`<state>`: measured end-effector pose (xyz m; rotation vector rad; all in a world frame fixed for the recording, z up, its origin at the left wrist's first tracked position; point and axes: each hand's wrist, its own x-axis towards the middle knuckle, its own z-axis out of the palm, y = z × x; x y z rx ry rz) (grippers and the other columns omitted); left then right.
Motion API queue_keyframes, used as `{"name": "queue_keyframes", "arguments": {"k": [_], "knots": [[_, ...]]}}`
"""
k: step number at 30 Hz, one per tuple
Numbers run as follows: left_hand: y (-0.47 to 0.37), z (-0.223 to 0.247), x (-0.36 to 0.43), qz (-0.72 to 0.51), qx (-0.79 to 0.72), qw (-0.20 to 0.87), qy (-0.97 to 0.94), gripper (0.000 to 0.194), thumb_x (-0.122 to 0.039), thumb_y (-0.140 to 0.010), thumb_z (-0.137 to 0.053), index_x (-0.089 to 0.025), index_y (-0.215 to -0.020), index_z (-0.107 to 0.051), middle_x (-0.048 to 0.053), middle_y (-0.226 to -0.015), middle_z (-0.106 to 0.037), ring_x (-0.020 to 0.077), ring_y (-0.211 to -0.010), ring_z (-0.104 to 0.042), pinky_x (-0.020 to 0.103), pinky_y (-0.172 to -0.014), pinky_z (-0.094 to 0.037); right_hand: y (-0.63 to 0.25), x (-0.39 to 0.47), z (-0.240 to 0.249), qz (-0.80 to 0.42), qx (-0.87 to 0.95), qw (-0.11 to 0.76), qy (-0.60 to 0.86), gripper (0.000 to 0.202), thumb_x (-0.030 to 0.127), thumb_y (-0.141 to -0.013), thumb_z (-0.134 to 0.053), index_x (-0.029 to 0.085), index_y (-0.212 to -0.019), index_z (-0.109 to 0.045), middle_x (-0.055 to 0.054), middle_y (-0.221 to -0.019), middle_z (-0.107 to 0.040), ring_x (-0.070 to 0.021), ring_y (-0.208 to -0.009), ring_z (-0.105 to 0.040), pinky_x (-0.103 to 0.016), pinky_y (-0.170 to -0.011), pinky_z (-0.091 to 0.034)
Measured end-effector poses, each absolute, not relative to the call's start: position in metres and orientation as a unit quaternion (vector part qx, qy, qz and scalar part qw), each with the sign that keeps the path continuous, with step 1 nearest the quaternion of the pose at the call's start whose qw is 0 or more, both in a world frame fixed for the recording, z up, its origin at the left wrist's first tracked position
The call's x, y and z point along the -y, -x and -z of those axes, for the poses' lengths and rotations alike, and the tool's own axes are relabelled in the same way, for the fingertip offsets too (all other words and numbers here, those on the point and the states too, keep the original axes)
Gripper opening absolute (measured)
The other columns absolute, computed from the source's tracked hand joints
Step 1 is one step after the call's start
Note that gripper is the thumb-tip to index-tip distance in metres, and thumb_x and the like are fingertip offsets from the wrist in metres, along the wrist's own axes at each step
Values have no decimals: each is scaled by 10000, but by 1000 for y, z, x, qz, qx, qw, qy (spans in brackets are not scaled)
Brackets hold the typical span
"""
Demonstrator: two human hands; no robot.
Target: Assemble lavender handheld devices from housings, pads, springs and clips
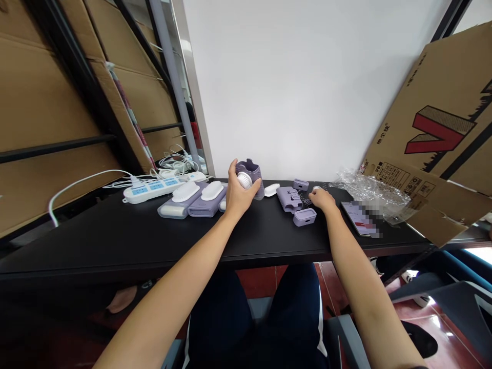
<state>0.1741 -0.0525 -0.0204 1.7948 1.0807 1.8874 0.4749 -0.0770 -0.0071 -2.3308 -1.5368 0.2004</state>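
Observation:
My left hand [240, 192] is raised a little over the table, its fingers wrapped round an open-topped purple case [251, 170]. A round white ridged piece [244, 180] shows against the case, between thumb and fingers. Lower on the right, my right hand [323, 199] has its fingers closed at the tabletop; a bit of white shows at the fingertips, too small to name. Beside it lie another purple case [287, 199] and two small purple caps, one behind [300, 184] and one in front [305, 217]. A white oval piece [272, 190] rests between my hands.
Purple cases [207, 205] topped with white oval pieces [185, 192] lie left of my left hand. Further left is a white power strip [154, 189] with cables. Clear plastic wrap [369, 189], a phone [360, 218] and a large cardboard box [442, 128] are at right. A white wall [300, 87] stands behind.

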Motion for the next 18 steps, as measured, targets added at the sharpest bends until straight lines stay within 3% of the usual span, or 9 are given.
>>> {"name": "queue_keyframes", "arguments": {"k": [8, 13, 18], "knots": [[-174, 20, 53, -663, -373, 167, -628, 937, -355, -773, -830, -304, -1569, -339, 117, -1579, -453, 321, -1476, -439, 497, -1256, -321, -480, 80, 3, -61, 520, 191, 831, 328, 335, -919, -502, 259, -1081, -778, -139, -1207, -747, -320, -1161, -687, -391, -910, -514], [-175, 17, 57, -651, -385, 159, -635, 946, -348, -777, -827, -277, -1576, -326, 135, -1591, -433, 324, -1482, -424, 497, -1261, -308, -483, 78, 6, -82, 523, 176, 830, 237, 283, -844, -651, 275, -1048, -772, -97, -1218, -747, -286, -1160, -686, -380, -932, -514], [-175, 18, 57, -648, -382, 151, -642, 938, -356, -777, -827, -282, -1572, -335, 133, -1594, -442, 326, -1486, -423, 503, -1256, -315, -484, 75, 11, -94, 521, 176, 830, 332, 220, -787, -727, 278, -1113, -755, -93, -1302, -719, -281, -1206, -665, -396, -975, -499]]}}
